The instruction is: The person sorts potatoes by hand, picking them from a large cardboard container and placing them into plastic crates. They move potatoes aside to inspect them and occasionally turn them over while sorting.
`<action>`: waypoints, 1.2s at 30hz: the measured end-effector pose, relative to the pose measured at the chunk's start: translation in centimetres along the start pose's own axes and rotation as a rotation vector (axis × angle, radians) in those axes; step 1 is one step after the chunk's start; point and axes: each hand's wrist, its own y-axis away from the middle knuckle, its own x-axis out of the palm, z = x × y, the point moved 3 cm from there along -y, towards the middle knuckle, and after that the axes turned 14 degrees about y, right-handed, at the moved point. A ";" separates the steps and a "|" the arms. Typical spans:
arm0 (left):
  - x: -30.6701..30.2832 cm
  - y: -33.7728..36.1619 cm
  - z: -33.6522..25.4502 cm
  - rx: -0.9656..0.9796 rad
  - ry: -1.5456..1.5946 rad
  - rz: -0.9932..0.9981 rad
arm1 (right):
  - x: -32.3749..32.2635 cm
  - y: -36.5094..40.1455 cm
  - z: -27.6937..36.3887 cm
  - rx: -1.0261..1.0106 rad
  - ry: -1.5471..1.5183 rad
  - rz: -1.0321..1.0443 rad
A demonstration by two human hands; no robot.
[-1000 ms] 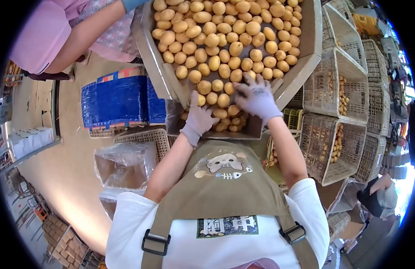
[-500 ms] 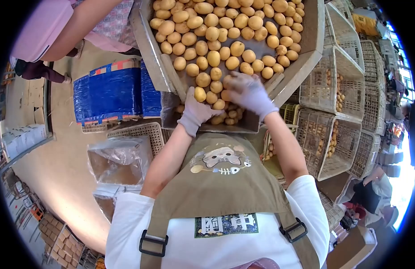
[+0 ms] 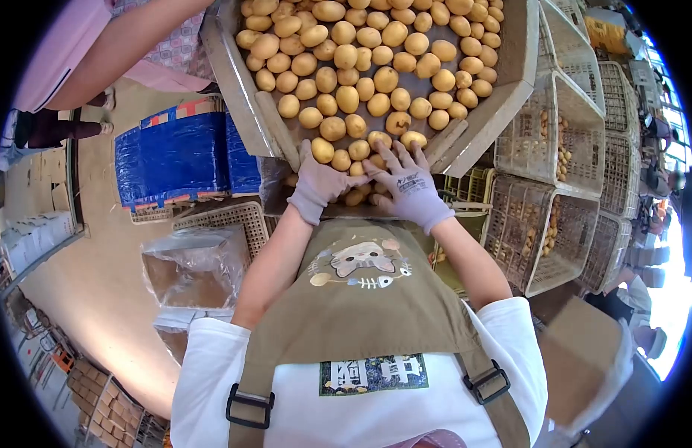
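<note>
Many small yellow-brown potatoes (image 3: 347, 98) lie in a sorting tray (image 3: 485, 128) with raised sides that narrows toward me. My left hand (image 3: 322, 181), in a pale glove, rests at the left of the narrow mouth, fingers forward beside the nearest potatoes and thumb pointing right. Opposite it, my right hand (image 3: 411, 188), gloved too, has its fingers spread over the front potatoes, its fingertips touching some. Neither hand is closed round a potato. Below the mouth, more potatoes (image 3: 355, 197) sit in a bin, partly hidden by my hands.
Stacked plastic crates (image 3: 544, 231), some holding potatoes, stand at the right. To the left are a blue-wrapped stack (image 3: 174, 160), a crate (image 3: 245, 220) and a plastic-lined box (image 3: 196, 269). Another person's arm (image 3: 122, 52) reaches in at upper left. A cardboard box (image 3: 585, 358) is at lower right.
My right hand has turned palm-down and spread its fingers over the front potatoes. Some potatoes have shifted at the mouth. A cardboard box at lower right has come further into view.
</note>
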 end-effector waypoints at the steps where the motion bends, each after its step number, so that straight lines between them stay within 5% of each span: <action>1: 0.2 -0.2 0.5 0.016 0.047 0.021 | -0.1 0.0 0.1 0.015 -0.013 -0.001; 6: 0.6 -0.3 1.1 0.084 0.044 -0.057 | -0.6 -2.1 -2.0 0.235 -0.425 -0.062; 8: 1.0 -0.2 1.5 0.054 0.294 -0.098 | -3.2 -2.0 -1.9 0.259 0.036 -0.447; 9: 0.9 0.0 1.4 0.112 0.024 -0.069 | -3.2 -2.2 -2.0 0.224 0.035 -0.351; 10: 1.0 0.1 1.8 0.027 0.490 -0.023 | -3.1 -2.7 -2.4 0.193 0.035 -0.257; 11: 1.4 0.1 2.2 -0.060 0.957 0.024 | -2.8 -4.6 -4.2 0.360 -0.359 0.015; 12: 2.6 0.1 4.2 -0.037 1.042 0.045 | -1.8 -5.0 -5.2 0.509 -0.474 -0.250; 14: 5.0 0.1 8.4 0.005 1.215 0.095 | -2.5 -5.4 -3.3 0.442 -0.028 -0.320; 16: 6.3 0.6 11.5 -0.100 1.357 0.121 | -1.6 -5.2 -0.8 0.250 0.033 0.019; 18: 6.0 1.3 10.9 -0.137 1.469 0.078 | -0.4 -4.2 -1.7 0.156 -0.043 -0.067; 20: 3.3 1.7 5.8 -0.332 2.019 -0.035 | -0.7 -4.6 -3.7 0.249 -0.091 -0.056; 22: 5.3 1.2 8.4 -0.133 2.123 0.101 | -1.3 -5.3 -4.2 0.459 -0.353 -0.228; 23: 4.6 1.5 6.7 -0.025 2.634 0.285 | -1.9 -5.7 -2.7 0.386 -0.047 -0.391; 25: 1.4 1.1 1.7 -0.788 2.103 -0.339 | -2.3 -6.4 -1.2 0.256 -0.037 -0.302; 27: 1.7 0.8 2.6 -0.736 2.170 -0.240 | -2.7 -7.3 -2.6 0.229 -0.226 -0.350; 31: 3.2 0.9 4.1 -0.601 2.100 -0.163 | -1.6 -5.5 -2.2 0.227 0.051 -0.176; 32: 3.0 1.0 3.7 -0.606 2.154 -0.154 | -0.8 -5.7 -2.9 0.234 -0.158 -0.171; 34: 1.9 1.0 2.3 -0.614 2.265 -0.143 | -2.0 -5.4 -2.6 0.303 -0.083 -0.317; 36: 1.8 1.0 2.0 -0.610 2.251 -0.175 | -0.8 -4.3 -2.2 0.261 0.072 -0.124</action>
